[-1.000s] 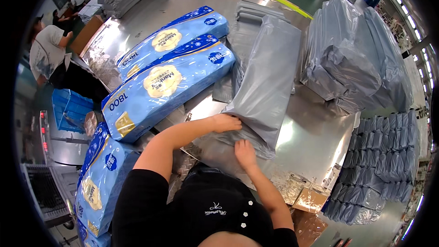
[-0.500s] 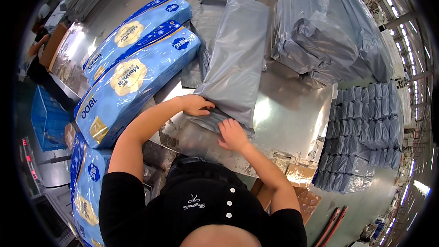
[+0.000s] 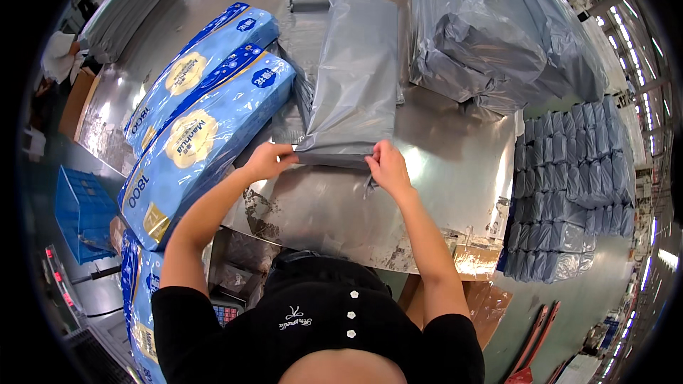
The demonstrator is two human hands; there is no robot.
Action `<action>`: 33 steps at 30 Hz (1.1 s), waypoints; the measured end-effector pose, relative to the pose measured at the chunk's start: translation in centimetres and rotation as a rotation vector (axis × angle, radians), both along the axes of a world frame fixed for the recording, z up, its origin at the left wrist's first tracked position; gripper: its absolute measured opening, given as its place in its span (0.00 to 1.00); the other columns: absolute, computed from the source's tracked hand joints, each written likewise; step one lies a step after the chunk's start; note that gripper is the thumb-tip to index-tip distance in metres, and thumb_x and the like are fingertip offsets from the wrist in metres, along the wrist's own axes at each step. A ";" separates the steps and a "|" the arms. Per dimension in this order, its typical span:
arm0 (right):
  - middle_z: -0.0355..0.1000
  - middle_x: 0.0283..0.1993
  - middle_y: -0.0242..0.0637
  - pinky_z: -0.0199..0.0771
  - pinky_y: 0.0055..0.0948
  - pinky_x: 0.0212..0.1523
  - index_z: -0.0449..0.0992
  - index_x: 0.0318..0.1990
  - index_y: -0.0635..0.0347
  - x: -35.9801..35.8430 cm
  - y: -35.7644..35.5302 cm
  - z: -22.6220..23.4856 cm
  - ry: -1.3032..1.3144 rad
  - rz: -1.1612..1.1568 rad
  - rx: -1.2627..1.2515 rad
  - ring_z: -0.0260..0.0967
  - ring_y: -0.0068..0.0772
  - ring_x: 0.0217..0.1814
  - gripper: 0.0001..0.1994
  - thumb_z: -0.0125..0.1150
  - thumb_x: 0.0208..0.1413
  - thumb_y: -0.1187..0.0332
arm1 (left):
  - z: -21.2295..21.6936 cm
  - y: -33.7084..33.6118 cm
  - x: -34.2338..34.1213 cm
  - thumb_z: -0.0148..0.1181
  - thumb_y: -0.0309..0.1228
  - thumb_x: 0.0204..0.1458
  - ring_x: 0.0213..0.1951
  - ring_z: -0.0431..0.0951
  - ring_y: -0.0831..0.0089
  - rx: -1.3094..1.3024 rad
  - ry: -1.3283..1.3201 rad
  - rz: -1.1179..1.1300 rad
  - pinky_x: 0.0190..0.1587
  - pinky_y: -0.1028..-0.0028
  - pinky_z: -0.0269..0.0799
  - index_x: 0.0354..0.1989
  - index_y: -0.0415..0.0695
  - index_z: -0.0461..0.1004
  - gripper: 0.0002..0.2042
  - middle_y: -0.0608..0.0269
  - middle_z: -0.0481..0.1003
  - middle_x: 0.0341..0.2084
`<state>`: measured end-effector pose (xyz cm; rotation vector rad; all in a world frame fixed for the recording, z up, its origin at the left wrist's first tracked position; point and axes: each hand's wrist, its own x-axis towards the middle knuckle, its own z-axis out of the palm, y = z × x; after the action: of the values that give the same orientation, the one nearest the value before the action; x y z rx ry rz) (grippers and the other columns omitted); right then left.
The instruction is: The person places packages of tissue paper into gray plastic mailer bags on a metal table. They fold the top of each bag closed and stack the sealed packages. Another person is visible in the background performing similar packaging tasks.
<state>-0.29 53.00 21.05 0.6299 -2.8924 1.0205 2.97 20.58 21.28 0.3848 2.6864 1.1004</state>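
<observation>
A grey plastic mailer bag (image 3: 353,82) lies flat on the shiny metal table (image 3: 441,163), long side pointing away from me. My left hand (image 3: 268,160) pinches its near left corner. My right hand (image 3: 388,166) grips its near right corner, fingers curled over the folded edge. Beside my left arm lie two large blue plastic packs (image 3: 206,135) with yellow round labels. Under the far end of the bag sits a stack of flat grey bags (image 3: 313,0).
A heap of filled grey bags (image 3: 498,35) sits at the far right of the table. Rows of packed grey parcels (image 3: 569,192) stand at the right. More blue packs (image 3: 139,306) are at my lower left, near a blue crate (image 3: 82,210).
The view has swung so the bag now lies straight ahead. My hands have moved apart from the bag's near middle to its two near corners.
</observation>
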 end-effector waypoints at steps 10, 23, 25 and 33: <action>0.68 0.34 0.41 0.65 0.41 0.42 0.68 0.32 0.60 4.1 6.1 -1.4 0.012 -0.235 0.183 0.65 0.44 0.39 0.10 0.62 0.45 0.68 | -4.5 1.1 -1.1 0.57 0.27 0.53 0.24 0.60 0.76 0.278 0.030 0.293 0.28 0.74 0.57 0.25 0.36 0.63 0.11 0.62 0.61 0.18; 0.63 0.57 0.41 0.58 0.31 0.61 0.60 0.60 0.64 -6.3 -0.5 -6.5 -0.646 -0.570 -1.387 0.59 0.35 0.60 0.25 0.48 0.56 0.62 | -4.7 11.6 -5.9 0.52 0.33 0.58 0.30 0.58 0.81 0.751 0.309 1.087 0.34 0.79 0.56 0.27 0.43 0.63 0.11 0.71 0.61 0.24; 0.63 0.55 0.43 0.62 0.31 0.58 0.63 0.57 0.66 -6.2 0.3 -1.0 -0.688 -0.422 -1.413 0.62 0.34 0.57 0.25 0.51 0.51 0.66 | -1.3 12.5 -5.8 0.53 0.32 0.58 0.28 0.55 0.83 1.028 0.316 1.089 0.30 0.79 0.52 0.24 0.44 0.59 0.13 0.73 0.58 0.22; 0.65 0.58 0.48 0.57 0.30 0.60 0.62 0.59 0.74 -2.7 2.5 21.7 -0.159 -0.078 -1.066 0.62 0.37 0.59 0.33 0.50 0.46 0.61 | 16.3 15.2 1.1 0.50 0.29 0.46 0.45 0.69 0.71 1.559 0.458 0.850 0.50 0.70 0.65 0.44 0.40 0.65 0.15 0.61 0.67 0.38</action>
<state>-3.03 55.50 42.75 0.3380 -1.9339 2.3267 4.10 35.78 37.53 -0.4501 1.5189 3.4975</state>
